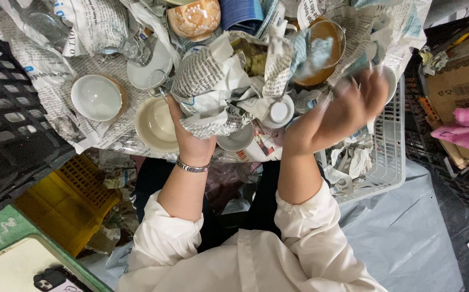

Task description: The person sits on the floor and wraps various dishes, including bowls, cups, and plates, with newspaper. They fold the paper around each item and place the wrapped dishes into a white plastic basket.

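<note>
A newspaper-covered surface (pixel 56 92) crowded with crockery fills the upper half of the frame, above yellow (pixel 69 197) and black (pixel 7 113) crates.

The left hand (pixel 191 138), with a bracelet (pixel 192 167) at the wrist, is closed on a crumpled newspaper bundle (pixel 218 89) at upper centre. The right hand (pixel 345 111), blurred, hovers just right of the bundle over a white plastic basket (pixel 388 157); whether it grips anything cannot be told. A cream bowl (pixel 156 124) sits just left of the left hand, a white bowl (pixel 96 97) further left, and a patterned orange cup (pixel 194 19) at the top.
</note>
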